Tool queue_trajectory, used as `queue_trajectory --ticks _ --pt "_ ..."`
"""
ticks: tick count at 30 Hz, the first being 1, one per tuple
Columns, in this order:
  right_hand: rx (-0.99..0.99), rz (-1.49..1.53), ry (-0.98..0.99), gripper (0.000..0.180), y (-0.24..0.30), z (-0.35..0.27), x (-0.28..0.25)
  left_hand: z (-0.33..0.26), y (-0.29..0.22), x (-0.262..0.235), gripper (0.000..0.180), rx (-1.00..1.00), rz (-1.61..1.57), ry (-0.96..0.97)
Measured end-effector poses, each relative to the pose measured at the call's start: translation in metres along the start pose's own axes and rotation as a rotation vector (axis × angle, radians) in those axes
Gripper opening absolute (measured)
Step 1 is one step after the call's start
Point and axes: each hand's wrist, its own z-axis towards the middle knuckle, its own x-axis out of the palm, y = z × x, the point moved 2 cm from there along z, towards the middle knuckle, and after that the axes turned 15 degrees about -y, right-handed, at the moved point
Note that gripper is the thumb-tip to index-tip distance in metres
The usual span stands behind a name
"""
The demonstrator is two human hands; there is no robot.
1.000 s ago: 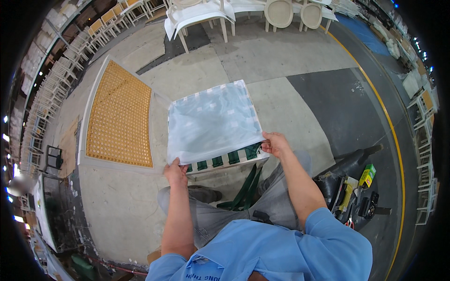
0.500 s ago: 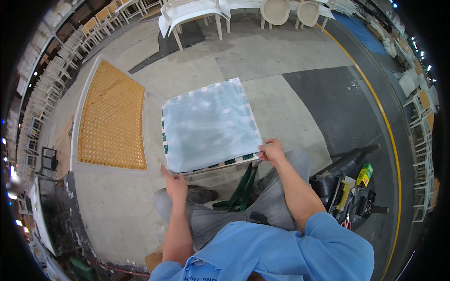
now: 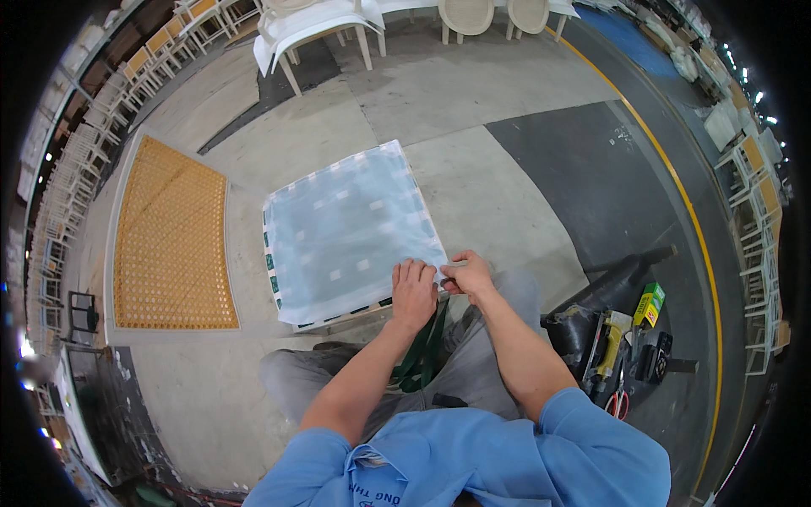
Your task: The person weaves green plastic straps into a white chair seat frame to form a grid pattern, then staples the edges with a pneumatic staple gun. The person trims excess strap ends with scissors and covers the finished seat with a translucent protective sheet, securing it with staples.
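Observation:
A square seat frame (image 3: pixel 338 320) stands in front of my lap, draped with thin, translucent white cloth (image 3: pixel 346 228). Pale squares show through the cloth, and dark green webbing ends (image 3: pixel 272 275) line its left and near edges. At the near right corner my left hand (image 3: pixel 414 296) lies over the edge, fingers bent onto the cloth; its thumb is mostly hidden. Right beside it, my right hand (image 3: pixel 470 276) pinches the cloth's corner between thumb and fingers. Dark green straps (image 3: pixel 420 355) hang below that corner, between my legs.
To the left lies a pale-framed cane panel (image 3: pixel 173 241). A black padded piece (image 3: pixel 604 296) is at my right, with a yellow-handled tool (image 3: pixel 610 351), red-handled scissors (image 3: pixel 618 401) and a green-yellow box (image 3: pixel 649 304). White-draped chairs (image 3: pixel 317 34) stand ahead; more chairs (image 3: pixel 93 131) line the left.
My left hand has moved right from the near left corner to the near right corner, beside my right hand. The right hand stays at that corner, now pinching the cloth. The whole view has shifted slightly.

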Motion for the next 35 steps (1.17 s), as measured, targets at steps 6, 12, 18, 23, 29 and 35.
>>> queue_trajectory --ticks 6,12,18,23,29,35 --pt "-0.053 -0.051 0.016 0.042 -0.005 0.010 -0.016 -0.006 0.007 0.023 0.019 0.043 -0.010 -0.022" --pt "-0.710 -0.495 -0.004 0.035 -0.004 -0.003 -0.036 -0.012 0.009 0.022 0.016 0.003 -0.050 -0.044" --pt "-0.879 -0.620 0.008 0.027 0.003 -0.017 -0.028 -0.013 0.009 0.022 0.016 -0.002 -0.060 -0.050" --pt "-0.898 -0.653 0.002 0.014 -0.002 -0.012 -0.021 -0.014 0.007 0.021 0.017 -0.021 -0.066 -0.045" --pt "-0.907 -0.677 0.010 0.011 -0.006 -0.007 -0.020 -0.012 0.005 0.026 0.019 -0.017 -0.068 -0.013" --pt "-0.923 -0.719 0.010 0.017 -0.005 -0.009 -0.021 -0.014 0.009 0.031 0.018 -0.004 -0.067 -0.002"
